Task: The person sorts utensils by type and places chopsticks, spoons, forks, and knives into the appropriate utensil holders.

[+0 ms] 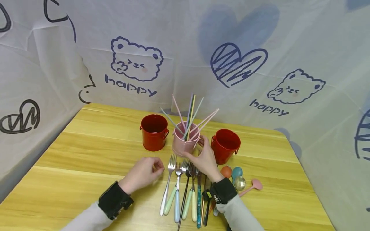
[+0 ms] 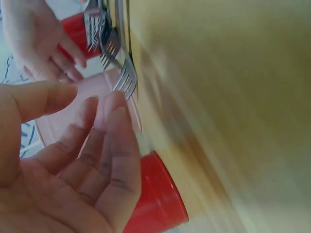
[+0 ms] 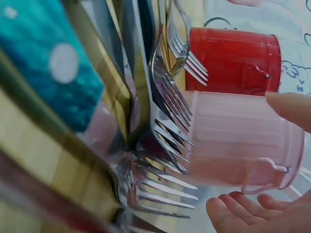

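Note:
A small pink bucket (image 1: pixel 182 147) stands at the middle back of the table, holding several thin pastel and dark sticks (image 1: pixel 175 107). My right hand (image 1: pixel 206 162) reaches to its right side, thumb in front and fingers by the side handle. In the right wrist view the thumb and fingers are spread around the pink bucket (image 3: pixel 233 141); firm contact cannot be made out. My left hand (image 1: pixel 143 175) hovers left of the forks (image 1: pixel 171 164), fingers loosely bent. Nothing shows between those fingers in the left wrist view.
Red buckets stand left (image 1: pixel 154 141) and right (image 1: pixel 222 154) of the pink one. Several forks and other long-handled cutlery lie in front, with spoons (image 1: pixel 240 183) at the right, partly under the right forearm. A printed cloth (image 1: pixel 185 64) hangs behind the wooden table (image 1: pixel 95 154).

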`<state>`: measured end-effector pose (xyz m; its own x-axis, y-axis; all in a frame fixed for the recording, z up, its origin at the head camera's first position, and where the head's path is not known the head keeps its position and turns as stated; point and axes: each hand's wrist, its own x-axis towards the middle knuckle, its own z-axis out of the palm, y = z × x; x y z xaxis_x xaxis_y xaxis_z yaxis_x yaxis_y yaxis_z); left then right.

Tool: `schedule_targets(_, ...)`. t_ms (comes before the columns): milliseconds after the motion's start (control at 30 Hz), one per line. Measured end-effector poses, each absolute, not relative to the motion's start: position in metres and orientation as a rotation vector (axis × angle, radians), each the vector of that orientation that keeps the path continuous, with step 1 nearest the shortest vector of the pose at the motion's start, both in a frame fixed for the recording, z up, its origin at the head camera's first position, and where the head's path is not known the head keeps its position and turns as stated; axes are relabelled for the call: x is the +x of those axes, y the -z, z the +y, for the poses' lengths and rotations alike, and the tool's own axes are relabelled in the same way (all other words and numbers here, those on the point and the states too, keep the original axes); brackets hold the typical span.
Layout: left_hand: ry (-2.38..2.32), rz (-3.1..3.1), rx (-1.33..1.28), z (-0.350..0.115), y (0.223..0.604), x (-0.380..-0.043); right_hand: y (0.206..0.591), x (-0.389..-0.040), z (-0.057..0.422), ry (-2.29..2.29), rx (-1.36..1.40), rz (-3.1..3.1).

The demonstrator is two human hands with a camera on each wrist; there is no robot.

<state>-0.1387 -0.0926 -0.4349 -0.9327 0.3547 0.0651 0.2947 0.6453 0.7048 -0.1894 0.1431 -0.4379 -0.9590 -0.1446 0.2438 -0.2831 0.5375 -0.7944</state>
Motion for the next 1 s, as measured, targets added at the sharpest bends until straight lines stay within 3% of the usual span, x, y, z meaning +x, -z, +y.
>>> schedule_targets(367, -0.952, 2.806, 0.642, -0.078, 0.436, -0.125, 0.425, -0.166, 0.170, -1.403, 0.372, -2.510)
schedule_targets(633, -0.828, 2.849, 0.575, -0.066, 0.439, -0.126, 0.458, -0.182, 0.210, -1.377, 0.563, -2.098)
schedule_targets(1000, -0.665, 2.914, 0.476, -0.050, 0.439, -0.135, 0.390, -0.162, 0.218, -1.254, 0.219, -1.949)
